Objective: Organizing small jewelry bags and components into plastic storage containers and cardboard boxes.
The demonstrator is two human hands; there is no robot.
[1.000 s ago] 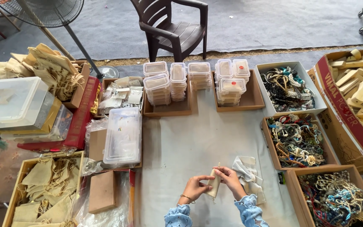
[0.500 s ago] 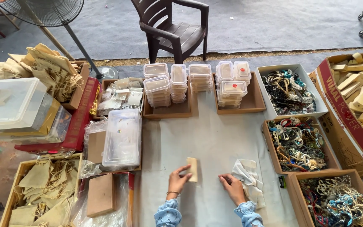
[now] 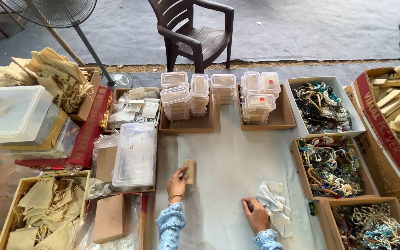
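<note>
While the left hand (image 3: pixel 178 181) clasps a small tan wooden block (image 3: pixel 189 171) upright on the tabletop (image 3: pixel 230 157), the right hand (image 3: pixel 255 214) at four o'clock pins clear plastic pouches (image 3: pixel 274 203) with flat, released fingers, likely steadying them.

At five o'clock my bead box (image 3: pixel 371 227) runs off the bottom edge; my right hand (image 3: pixel 255 214) hides whatever its fingertips press.
</note>
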